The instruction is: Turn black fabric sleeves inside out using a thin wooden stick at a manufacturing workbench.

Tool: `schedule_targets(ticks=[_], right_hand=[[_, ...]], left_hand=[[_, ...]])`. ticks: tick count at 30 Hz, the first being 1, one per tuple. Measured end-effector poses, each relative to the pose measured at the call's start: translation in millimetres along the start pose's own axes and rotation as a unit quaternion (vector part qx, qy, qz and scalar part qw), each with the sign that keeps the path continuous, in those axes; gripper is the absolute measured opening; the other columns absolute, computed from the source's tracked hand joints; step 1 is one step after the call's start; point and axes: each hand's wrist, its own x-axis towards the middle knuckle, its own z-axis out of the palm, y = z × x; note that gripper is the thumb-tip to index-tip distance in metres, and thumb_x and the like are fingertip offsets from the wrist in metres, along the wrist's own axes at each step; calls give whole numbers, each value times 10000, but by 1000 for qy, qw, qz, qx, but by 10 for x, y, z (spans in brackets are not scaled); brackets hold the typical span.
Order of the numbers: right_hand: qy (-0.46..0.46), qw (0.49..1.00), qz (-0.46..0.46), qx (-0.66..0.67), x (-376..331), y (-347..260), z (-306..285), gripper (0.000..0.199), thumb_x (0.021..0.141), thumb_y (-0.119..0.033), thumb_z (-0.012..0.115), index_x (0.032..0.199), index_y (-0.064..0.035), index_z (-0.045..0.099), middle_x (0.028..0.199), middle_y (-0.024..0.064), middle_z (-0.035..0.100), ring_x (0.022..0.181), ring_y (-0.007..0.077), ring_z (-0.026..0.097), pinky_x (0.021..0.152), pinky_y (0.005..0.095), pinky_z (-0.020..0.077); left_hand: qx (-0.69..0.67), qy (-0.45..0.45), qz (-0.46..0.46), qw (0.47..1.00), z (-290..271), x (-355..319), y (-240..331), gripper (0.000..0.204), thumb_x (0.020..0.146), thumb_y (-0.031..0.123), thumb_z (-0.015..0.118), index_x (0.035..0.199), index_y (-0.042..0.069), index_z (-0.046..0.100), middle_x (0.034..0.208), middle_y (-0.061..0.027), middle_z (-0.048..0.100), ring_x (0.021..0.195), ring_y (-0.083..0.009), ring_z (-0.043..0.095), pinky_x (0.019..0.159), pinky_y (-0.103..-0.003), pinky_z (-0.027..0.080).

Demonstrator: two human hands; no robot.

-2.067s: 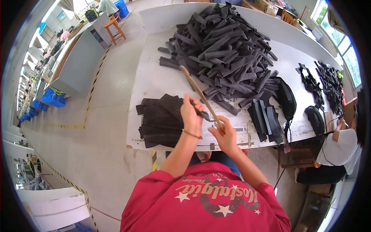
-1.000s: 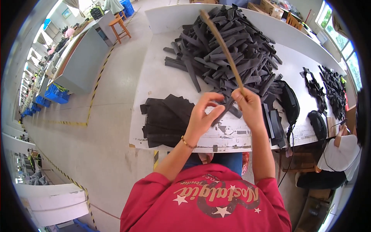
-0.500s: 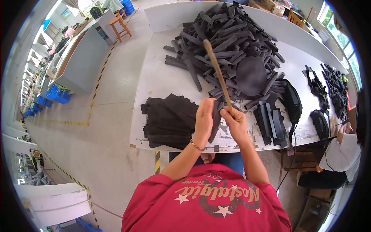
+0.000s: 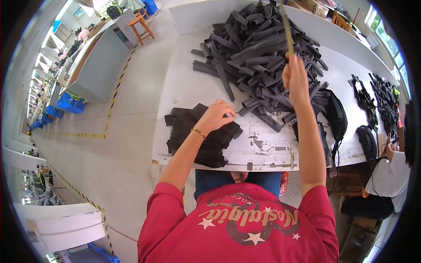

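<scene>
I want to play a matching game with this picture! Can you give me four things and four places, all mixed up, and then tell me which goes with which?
Things:
1. left hand
2. right hand
3. wooden stool
4. blue crates

Places:
A. raised above the big heap of dark strips, gripping a thin stick
B. on the floor at the far left, beside a grey bench
C. resting on the small stack of black pieces at the table's near edge
D. standing on the floor beyond the white table

Pairs: 1-C, 2-A, 3-D, 4-B
</scene>
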Motion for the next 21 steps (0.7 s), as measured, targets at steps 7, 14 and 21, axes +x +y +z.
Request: schedule_targets(ticks=[7,14,21], right_hand=[[-108,964,125,-206,-1315,584,-773,192,967,-185,466,930,-20,556,612,-45,369,540,37,330,485,207,271],[-136,926,217,-279,-1868,575,-1305,179,931,-147,510,922,0,611,625,-29,418,577,56,363,508,230,302],[-176,922,194,-286,-2026,598,-1294,183,925,-155,519,943,0,615,625,-6,454,581,83,387,520,255,327]], left_hand=[[82,-151,-48,984,63,-27,-131,172,717,259,684,862,172,714,1109,4,613,1218,-270,409,1017,-469,304],[-26,-169,-33,985,-48,-50,-167,205,720,206,701,908,124,696,1138,-33,588,1169,-262,452,1017,-373,333],[29,-154,-63,986,-3,-91,-163,108,743,158,679,829,93,683,1116,-54,586,1197,-275,433,1022,-384,331]])
